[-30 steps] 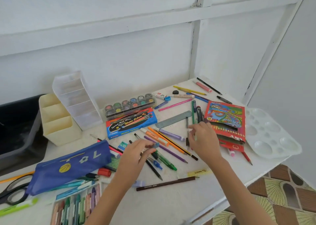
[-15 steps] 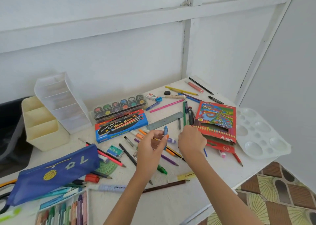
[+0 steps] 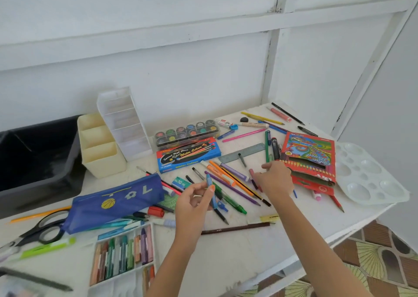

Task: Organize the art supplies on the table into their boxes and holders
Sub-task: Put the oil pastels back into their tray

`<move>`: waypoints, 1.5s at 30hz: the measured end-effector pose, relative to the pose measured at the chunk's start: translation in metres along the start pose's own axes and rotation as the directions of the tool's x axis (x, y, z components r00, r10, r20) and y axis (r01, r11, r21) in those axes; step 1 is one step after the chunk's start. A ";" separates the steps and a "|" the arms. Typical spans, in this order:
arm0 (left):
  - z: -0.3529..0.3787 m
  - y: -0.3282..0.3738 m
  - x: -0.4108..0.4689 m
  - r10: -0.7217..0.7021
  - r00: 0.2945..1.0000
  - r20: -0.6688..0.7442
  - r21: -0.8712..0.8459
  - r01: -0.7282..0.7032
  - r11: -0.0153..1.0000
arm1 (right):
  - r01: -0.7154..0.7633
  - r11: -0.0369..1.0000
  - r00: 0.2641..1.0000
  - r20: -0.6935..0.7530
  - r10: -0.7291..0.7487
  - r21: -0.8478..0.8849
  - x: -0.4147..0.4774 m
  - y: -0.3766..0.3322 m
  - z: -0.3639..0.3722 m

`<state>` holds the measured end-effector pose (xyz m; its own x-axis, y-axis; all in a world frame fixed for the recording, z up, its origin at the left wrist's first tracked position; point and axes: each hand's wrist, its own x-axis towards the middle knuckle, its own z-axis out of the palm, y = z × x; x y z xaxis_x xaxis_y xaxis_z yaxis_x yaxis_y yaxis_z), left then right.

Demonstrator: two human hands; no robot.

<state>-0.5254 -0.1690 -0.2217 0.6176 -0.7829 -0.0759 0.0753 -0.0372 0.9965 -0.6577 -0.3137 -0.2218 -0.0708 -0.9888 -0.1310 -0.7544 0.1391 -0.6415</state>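
At the near edge of the tabletop (image 3: 226, 253), an open crayon tray (image 3: 122, 251) lies beside black scissors (image 3: 45, 229). The left hand (image 3: 194, 204) pinches a blue pen (image 3: 208, 180) between thumb and fingers, held roughly upright above a loose pile of pencils (image 3: 233, 183). The right hand (image 3: 276, 181) rests curled on the same pile; whether it grips anything cannot be determined. A blue pencil case (image 3: 117, 201) lies to the left. The red coloured-pencil box (image 3: 309, 161) lies just beside the right hand, with a white palette (image 3: 366, 174) beyond it at the right edge. Further back are the blue watercolour box (image 3: 188, 154) and a paint-pot set (image 3: 187, 131). Against the wall stand a cream holder (image 3: 99, 147) and a clear holder (image 3: 124, 122), both upright.
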 end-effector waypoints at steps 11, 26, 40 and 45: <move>-0.059 -0.003 -0.048 -0.012 0.999 -0.039 -0.001 0.012 1.000 | 0.130 0.981 0.991 0.007 -0.130 -0.143 -0.027 0.001 0.016; -0.097 0.008 -0.072 -0.011 0.998 -0.067 -0.011 0.010 1.000 | 0.036 0.877 0.977 0.166 -0.131 0.479 -0.081 -0.019 0.014; -0.167 -0.004 -0.117 -0.162 0.985 -0.066 0.098 0.168 0.981 | 0.077 0.678 0.741 0.413 -0.529 0.731 -0.225 -0.035 0.057; -0.177 -0.014 -0.135 -0.094 0.986 -0.139 0.144 0.114 0.983 | 0.268 0.630 0.770 0.231 -0.595 0.729 -0.256 -0.017 0.077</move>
<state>-0.4712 0.0475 -0.2321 0.7107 -0.6817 -0.1737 0.0320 -0.2152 0.9760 -0.5762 -0.0589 -0.2356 0.5447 -0.8319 0.1059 -0.0183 -0.1381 -0.9902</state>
